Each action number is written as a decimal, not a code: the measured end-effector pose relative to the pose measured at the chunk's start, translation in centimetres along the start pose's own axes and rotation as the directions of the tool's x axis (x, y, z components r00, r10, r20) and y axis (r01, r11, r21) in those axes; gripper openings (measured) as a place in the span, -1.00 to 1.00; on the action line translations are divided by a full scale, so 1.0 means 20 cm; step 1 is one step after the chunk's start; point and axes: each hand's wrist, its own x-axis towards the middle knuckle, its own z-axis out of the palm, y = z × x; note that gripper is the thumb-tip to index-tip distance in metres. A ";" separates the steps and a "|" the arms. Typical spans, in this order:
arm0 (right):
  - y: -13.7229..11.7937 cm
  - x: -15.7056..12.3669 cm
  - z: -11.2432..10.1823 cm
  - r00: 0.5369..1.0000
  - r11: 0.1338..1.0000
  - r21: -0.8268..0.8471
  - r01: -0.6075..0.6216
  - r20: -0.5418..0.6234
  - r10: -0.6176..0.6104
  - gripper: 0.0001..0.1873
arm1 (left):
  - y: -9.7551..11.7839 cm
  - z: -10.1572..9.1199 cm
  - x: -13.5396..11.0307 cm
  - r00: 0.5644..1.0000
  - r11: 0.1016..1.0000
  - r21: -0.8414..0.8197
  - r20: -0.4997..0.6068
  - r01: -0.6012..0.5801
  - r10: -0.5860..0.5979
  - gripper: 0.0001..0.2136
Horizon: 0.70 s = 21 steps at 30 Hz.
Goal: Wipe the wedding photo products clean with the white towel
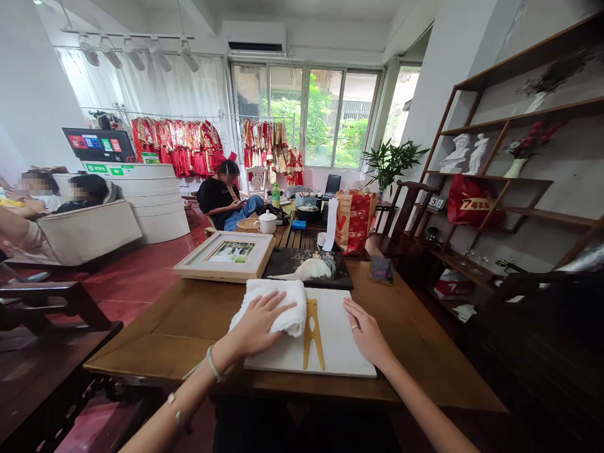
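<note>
A white board lies flat near the front edge of the wooden table. On its left part rests a folded white towel, and my left hand lies spread on top of it. My right hand, with a ring on one finger, rests along the board's right edge, its fingers stretched out. Between the hands lies a flat yellow-brown tool with two legs, wider at the bottom; its exact kind is not clear. Neither hand touches it.
Behind the board sit a framed picture, a dark tray with a pale decorative piece, a white lidded cup and a red-and-gold bag. A seated person is across the table. Wooden shelves stand at right.
</note>
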 end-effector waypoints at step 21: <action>0.06 0.02 -0.01 1.000 0.999 -0.036 0.011 0.010 -0.011 -0.60 | 0.22 0.06 -0.31 0.997 0.999 -0.038 0.073 -0.033 0.036 -0.31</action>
